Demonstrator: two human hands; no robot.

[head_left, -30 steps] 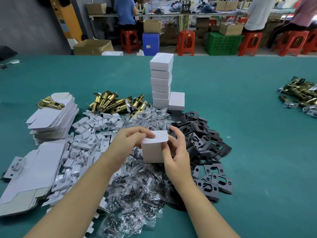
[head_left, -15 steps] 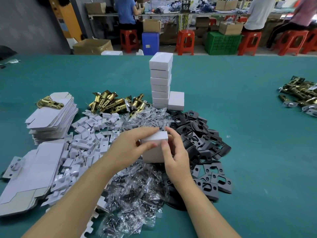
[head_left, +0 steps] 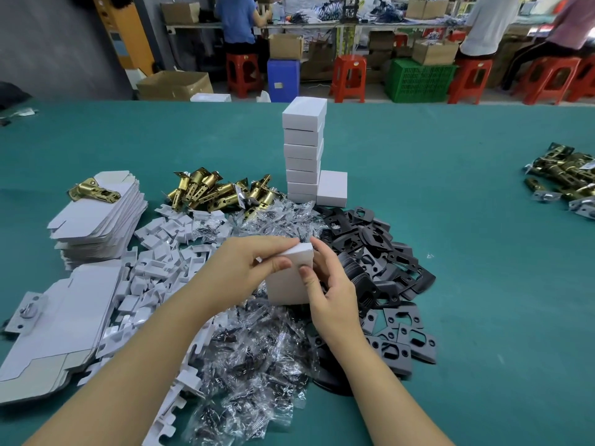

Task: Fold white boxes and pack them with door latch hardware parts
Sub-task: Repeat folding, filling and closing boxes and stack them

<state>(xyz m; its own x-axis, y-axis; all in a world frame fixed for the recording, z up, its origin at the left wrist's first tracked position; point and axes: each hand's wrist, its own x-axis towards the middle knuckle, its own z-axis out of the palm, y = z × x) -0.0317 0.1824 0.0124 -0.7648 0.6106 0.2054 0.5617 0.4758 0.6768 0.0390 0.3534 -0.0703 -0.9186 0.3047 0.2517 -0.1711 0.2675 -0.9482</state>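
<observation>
A small white box (head_left: 288, 286) stands upright above the parts at the table's middle. My left hand (head_left: 248, 268) pinches its top lid from the left, thumb on the front. My right hand (head_left: 328, 284) holds the box's right side with fingers curled round it and the thumb on the front. A tall stack of closed white boxes (head_left: 304, 149) rises behind, with one more box (head_left: 332, 188) leaning beside it. Brass latches (head_left: 212, 191), bagged screws (head_left: 251, 358) and black strike plates (head_left: 383, 268) lie around.
Flat unfolded box blanks (head_left: 96, 217) pile up at the left, one brass latch on top. White card inserts (head_left: 154, 272) are strewn beside them. More latches (head_left: 563, 178) lie at the far right. The green table (head_left: 483, 284) stretches right. People sit on red stools behind.
The lid of the held box has come down from slightly raised to nearly flat. My left hand's fingers have moved over its top and my right thumb onto the front.
</observation>
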